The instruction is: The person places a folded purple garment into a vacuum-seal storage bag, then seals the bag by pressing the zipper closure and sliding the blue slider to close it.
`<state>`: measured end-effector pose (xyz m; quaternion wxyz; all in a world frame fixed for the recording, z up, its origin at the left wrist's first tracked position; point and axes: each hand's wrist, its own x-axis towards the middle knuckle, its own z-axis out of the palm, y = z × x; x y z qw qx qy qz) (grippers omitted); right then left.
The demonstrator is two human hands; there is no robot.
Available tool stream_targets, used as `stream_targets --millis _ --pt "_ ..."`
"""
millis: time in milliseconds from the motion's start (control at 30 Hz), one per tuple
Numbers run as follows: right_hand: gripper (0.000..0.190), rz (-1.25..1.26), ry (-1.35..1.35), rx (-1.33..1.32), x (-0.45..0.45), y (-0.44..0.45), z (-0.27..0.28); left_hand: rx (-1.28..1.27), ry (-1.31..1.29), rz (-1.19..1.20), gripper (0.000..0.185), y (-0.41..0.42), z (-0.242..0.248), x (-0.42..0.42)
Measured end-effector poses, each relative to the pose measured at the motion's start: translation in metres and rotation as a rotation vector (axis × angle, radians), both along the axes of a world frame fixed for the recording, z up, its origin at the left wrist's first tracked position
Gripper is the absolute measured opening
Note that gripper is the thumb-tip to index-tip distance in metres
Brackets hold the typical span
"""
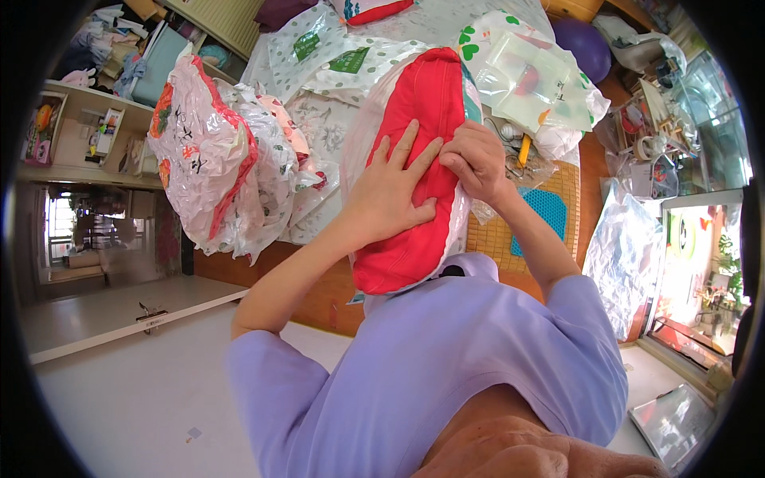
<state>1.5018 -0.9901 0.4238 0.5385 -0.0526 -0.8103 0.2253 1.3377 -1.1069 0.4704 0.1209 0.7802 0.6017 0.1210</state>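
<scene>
A stuffed red fabric cushion [412, 239] stands on its edge before me, long side towards me, its near end against my shirt. Seams run along its red face, and clear plastic film [358, 149] shows along its left side. My left hand [391, 188] lies flat on the red face with its fingers spread. At the cushion's right edge my right hand [475, 158] has its fingers curled, thumb and forefinger pinching the edge by the seam. Whether it grips cloth, a zip or film is hidden.
Large printed plastic bags [203, 155] stand on the left. Behind lie dotted plastic bags [346, 60] and another cushion [376, 9]. To the right are frosted plastic sleeves [532, 83], a yellow-handled tool [525, 151], a woven mat [490, 239] and a blue honeycomb pad [539, 218].
</scene>
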Motion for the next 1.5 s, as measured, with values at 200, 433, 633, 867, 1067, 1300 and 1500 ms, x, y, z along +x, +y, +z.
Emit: stream_targets --millis 200,433,633,867,1067,1300,1500 --pt "0.014 0.057 -0.097 -0.074 0.010 -0.008 -0.015 -0.170 0.151 0.013 0.059 0.009 -0.033 0.012" --pt "0.016 0.099 -0.085 -0.102 0.013 -0.019 -0.046 -0.114 0.109 -0.122 0.045 0.028 -0.113 0.011" --pt "0.019 0.119 -0.020 -0.103 0.007 -0.021 -0.058 -0.109 -0.024 -0.237 0.032 0.045 -0.166 -0.003" --pt "0.022 0.214 -0.195 -0.122 0.002 -0.036 -0.091 -0.411 0.187 -0.087 0.026 0.037 -0.214 0.005" --pt "0.019 0.125 -0.148 -0.059 -0.008 -0.035 -0.119 -0.138 -0.113 -0.089 0.027 0.022 -0.239 0.008" --pt "0.016 0.177 -0.642 -0.030 0.021 -0.020 -0.099 -0.210 -0.047 -0.127 0.028 0.032 -0.223 0.032" --pt "0.037 0.229 -0.926 -0.043 -0.004 -0.002 -0.082 0.299 -0.155 -0.183 0.028 0.028 -0.245 0.049"
